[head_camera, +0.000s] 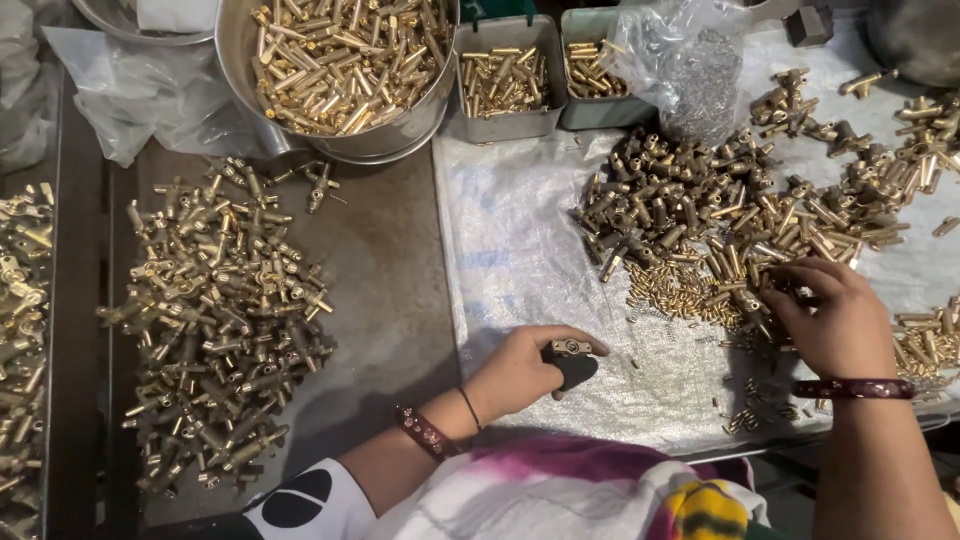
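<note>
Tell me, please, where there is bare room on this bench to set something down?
Bare sheet lies between the left hand and the small trays. Bare bench separates the left brass pile from the sheet. Crowded around the right hand.

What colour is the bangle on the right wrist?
Dark maroon with small light specks, on the bangle behind the right hand; head view.

Steel tub of brass tubes at top. Two grey trays beside it, clear bag of small springs just right. Heap of assembled brass fittings lies left on bare table.
</note>
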